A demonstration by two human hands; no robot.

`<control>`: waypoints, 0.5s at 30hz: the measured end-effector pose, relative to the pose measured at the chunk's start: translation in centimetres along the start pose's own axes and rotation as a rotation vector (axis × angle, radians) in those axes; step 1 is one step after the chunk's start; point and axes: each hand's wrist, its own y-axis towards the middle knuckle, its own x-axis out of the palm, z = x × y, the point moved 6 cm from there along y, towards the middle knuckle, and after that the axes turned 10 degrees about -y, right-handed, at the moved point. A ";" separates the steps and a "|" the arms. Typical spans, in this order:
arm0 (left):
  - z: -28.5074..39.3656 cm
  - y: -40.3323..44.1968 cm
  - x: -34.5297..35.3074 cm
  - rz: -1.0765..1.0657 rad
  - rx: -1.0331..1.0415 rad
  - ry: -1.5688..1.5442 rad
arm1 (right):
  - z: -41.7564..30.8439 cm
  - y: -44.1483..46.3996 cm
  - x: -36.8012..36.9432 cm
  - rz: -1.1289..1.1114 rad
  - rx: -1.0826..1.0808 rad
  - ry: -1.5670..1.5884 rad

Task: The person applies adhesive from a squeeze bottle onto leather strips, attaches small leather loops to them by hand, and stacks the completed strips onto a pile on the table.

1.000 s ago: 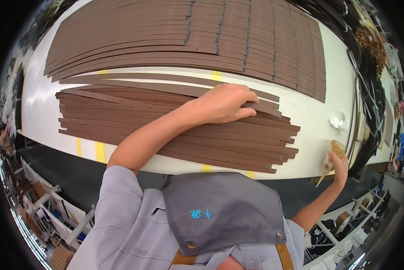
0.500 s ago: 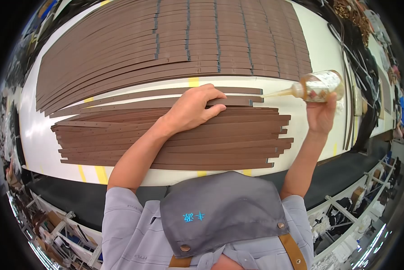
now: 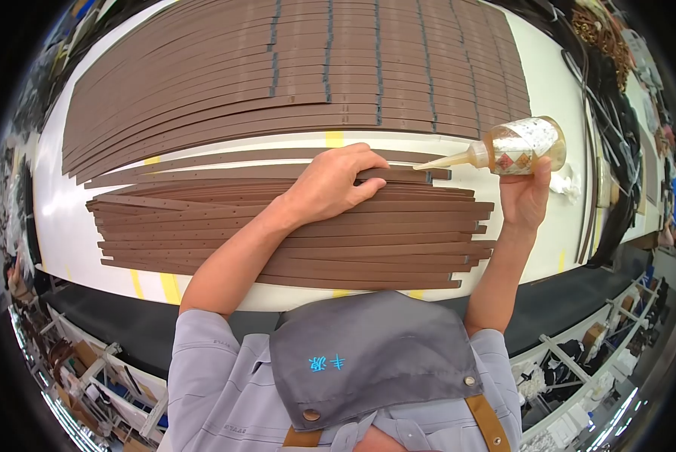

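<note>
My right hand grips a clear glue bottle with a white label and amber contents. The bottle lies on its side, its long thin nozzle pointing left. The nozzle's tip is over the right end of a brown strap, near a dark end patch; whether it touches cannot be made out. My left hand holds this strap at mid-length, thumb on the near side and fingers on the far side. Just beyond it lies another narrow brown strap. A pile of loose brown straps lies under my left forearm.
Rows of brown straps, with dark patches in lines, cover the far part of the white table. Yellow tape marks the tabletop. Black cords hang together at the right, near a crumpled white wad.
My right hand has carried the bottle left, so its nozzle now reaches further in over the strap's end. My left hand keeps its place on the strap. The whole view has shifted slightly.
</note>
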 end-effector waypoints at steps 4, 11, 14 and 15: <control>0.1 0.0 0.0 0.006 -0.014 0.001 | 0.2 -0.2 0.5 0.008 -0.001 -0.052; -0.1 0.1 0.1 0.008 -0.006 -0.003 | 0.6 -0.2 0.8 0.001 -0.026 -0.223; 0.0 0.1 0.1 0.001 -0.011 -0.011 | 0.8 -0.2 1.0 -0.007 -0.022 -0.238; 0.0 0.1 0.1 0.000 -0.014 -0.012 | 0.9 -0.2 1.0 -0.005 -0.013 -0.243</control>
